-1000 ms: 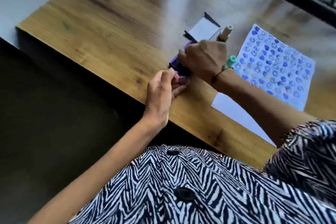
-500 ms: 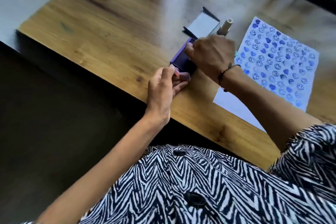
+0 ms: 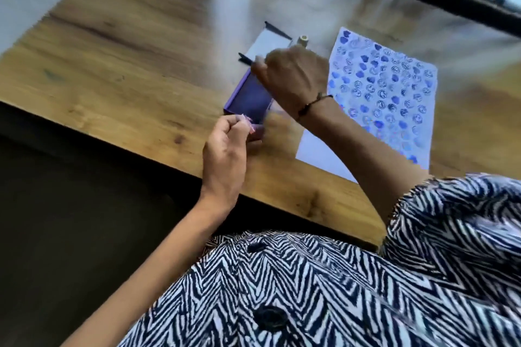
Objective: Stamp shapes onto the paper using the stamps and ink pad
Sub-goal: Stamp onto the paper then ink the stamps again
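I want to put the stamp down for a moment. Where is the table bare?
Bare wood lies left of the ink pad, out to the table edge, and beyond the lid. It is crowded between the ink pad and the paper, where the right hand works, with the left hand at the pad's near end.

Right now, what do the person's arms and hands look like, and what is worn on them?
Both forearms are bare. The right hand has a thin dark cord bracelet around its wrist. The left hand wears nothing that can be seen. A loose sleeve with a black and white zigzag print covers the right upper arm; it belongs to a shirt with dark buttons.
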`<action>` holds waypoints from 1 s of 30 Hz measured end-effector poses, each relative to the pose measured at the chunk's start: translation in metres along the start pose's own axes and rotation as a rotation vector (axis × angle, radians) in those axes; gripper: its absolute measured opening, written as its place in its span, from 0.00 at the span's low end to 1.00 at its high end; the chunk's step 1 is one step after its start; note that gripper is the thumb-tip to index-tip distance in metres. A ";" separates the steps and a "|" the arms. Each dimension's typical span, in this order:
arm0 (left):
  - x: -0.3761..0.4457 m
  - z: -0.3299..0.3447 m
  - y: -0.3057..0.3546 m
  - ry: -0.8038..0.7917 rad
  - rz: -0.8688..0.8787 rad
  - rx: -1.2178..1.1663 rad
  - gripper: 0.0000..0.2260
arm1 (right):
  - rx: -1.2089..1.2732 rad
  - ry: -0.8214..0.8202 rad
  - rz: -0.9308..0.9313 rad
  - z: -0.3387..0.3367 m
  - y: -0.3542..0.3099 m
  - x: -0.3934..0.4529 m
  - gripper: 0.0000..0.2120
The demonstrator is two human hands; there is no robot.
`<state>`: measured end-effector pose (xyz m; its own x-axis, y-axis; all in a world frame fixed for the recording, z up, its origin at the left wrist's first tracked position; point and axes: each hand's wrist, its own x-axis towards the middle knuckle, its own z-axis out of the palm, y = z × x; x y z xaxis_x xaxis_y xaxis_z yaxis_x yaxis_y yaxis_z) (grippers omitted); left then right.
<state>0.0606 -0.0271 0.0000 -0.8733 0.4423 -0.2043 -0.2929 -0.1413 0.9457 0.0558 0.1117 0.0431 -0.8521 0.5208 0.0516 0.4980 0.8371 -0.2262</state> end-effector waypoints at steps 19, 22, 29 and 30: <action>-0.026 0.093 -0.029 -1.257 0.500 0.893 0.15 | 0.243 0.315 0.893 -0.012 0.130 -0.168 0.19; -0.022 0.094 -0.027 -1.303 0.486 0.887 0.15 | 0.129 0.259 0.898 -0.010 0.126 -0.161 0.18; -0.018 0.093 -0.028 -1.324 0.477 0.848 0.13 | 0.058 0.248 0.936 -0.008 0.123 -0.158 0.17; -0.019 0.093 -0.028 -1.325 0.481 0.838 0.13 | 0.050 0.254 0.937 -0.008 0.123 -0.157 0.18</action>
<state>0.1213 0.0511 0.0007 0.2362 0.9698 0.0609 0.5569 -0.1864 0.8094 0.2521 0.1340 0.0153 -0.0508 0.9980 0.0367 0.9445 0.0600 -0.3230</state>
